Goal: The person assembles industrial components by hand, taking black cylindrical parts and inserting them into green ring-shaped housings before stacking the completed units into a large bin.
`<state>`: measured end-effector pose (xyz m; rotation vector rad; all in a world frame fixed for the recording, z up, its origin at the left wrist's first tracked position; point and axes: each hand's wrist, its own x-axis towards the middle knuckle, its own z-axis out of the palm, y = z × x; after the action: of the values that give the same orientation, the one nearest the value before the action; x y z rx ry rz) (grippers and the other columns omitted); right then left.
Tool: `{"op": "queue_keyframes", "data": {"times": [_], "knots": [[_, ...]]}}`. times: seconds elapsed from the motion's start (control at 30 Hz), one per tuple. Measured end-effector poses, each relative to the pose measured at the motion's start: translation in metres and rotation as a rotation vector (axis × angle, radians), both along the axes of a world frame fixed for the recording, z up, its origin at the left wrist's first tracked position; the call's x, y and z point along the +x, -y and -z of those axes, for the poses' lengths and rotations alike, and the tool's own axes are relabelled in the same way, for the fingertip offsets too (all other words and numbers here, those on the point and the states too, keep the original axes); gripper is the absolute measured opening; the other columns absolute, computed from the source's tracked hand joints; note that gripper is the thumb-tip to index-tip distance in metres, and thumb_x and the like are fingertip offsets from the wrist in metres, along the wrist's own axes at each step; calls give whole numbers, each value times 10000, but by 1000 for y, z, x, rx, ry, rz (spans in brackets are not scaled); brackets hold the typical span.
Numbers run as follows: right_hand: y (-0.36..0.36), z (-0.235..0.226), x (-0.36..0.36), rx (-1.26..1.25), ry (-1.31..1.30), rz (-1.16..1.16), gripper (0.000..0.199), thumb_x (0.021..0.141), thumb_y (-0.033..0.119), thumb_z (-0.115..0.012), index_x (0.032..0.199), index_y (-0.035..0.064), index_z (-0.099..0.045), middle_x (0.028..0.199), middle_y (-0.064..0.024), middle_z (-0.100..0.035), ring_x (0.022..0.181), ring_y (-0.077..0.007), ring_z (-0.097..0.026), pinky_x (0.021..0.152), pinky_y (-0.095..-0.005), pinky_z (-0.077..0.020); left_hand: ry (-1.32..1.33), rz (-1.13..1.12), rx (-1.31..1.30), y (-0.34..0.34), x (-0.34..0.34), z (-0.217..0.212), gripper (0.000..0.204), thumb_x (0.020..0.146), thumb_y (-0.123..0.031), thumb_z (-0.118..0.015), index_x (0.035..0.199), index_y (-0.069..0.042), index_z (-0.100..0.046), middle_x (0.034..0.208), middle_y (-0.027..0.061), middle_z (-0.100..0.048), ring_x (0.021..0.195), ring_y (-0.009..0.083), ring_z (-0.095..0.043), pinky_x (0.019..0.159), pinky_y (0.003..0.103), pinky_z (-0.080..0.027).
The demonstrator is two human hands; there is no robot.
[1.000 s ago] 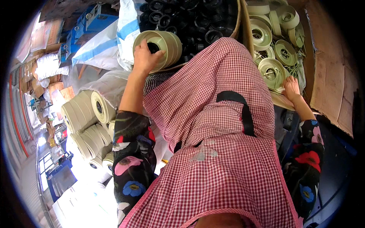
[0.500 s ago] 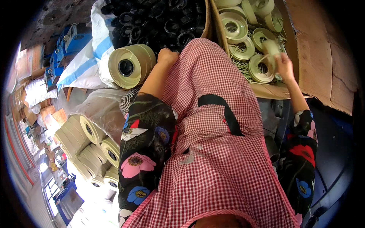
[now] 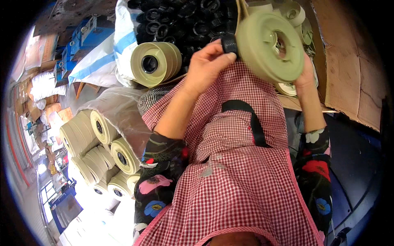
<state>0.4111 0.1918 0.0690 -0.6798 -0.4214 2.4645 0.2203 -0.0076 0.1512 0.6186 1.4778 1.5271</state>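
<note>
In front of my lap, my right hand [image 3: 307, 73] holds up a pale green plastic wheel [image 3: 293, 61] with an open, spoked centre. Its fingers are mostly hidden behind the wheel. My left hand [image 3: 207, 65] pinches a black ribbed plastic ring [image 3: 229, 43] between thumb and fingers. The ring is close beside the wheel's left side; whether the two touch, I cannot tell. Beyond the left hand lies a heap of black rings [image 3: 180, 20]. Left of that hand, a stack of pale green wheels [image 3: 170, 61] with a black centre lies on its side.
A cardboard box [image 3: 340, 61] at the right holds more pale green wheels [image 3: 293, 12]. At the left, several stacked wheels [image 3: 82, 133] lie partly under clear plastic sheeting [image 3: 119, 106]. A white and blue woven sack [image 3: 125, 41] borders the black heap. Blue machinery [image 3: 96, 30] stands farther left.
My right hand has lifted a pale green wheel out of the box and brought it leftward over my lap. My left hand has risen from the black heap with a ring.
</note>
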Motion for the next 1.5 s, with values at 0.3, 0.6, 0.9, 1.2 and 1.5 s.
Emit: {"op": "queue_keyframes", "data": {"times": [0.3,0.6,0.9,1.2,1.5], "knots": [[95,-59,-49,790,140,-442,643,860,508,-529,1290,39,-438,1361,-78,-410,1259,-227,-371,1034,-374,-304,-257,56,137,42,12,-18,176,732,-41,-716,871,-29,-608,1268,87,-427,1031,151,-531,849,286,-481],[115,-96,-27,1054,138,-516,698,690,206,-742,1306,105,-430,1272,-57,-449,1067,-184,-481,887,-321,-425,-349,55,95,67,18,-36,661,675,-88,-782,1218,-16,-412,1185,102,-505,1089,176,-519,939,327,-428],[115,-108,-22,1598,96,-371,536,647,2,-611,1164,126,-546,1213,-111,-447,1029,-251,-501,839,-301,-453,-35,145,-64,78,27,-25,611,725,-130,-755,1242,-8,-452,1091,67,-593,983,154,-579,857,298,-482],[125,-104,-20,1465,152,-414,450,704,-30,-590,1137,72,-522,1149,-159,-485,992,-293,-546,799,-322,-494,427,183,-144,76,17,-40,453,815,-150,-681,1204,-1,-505,1067,93,-612,948,152,-600,801,267,-509],[115,-104,-38,521,311,-1122,505,974,410,-251,1201,4,-449,886,-136,-617,665,-168,-630,497,-250,-506,-19,332,-157,72,4,-63,487,819,-159,-669,1228,22,-477,1078,65,-586,956,118,-561,829,254,-468]]}}
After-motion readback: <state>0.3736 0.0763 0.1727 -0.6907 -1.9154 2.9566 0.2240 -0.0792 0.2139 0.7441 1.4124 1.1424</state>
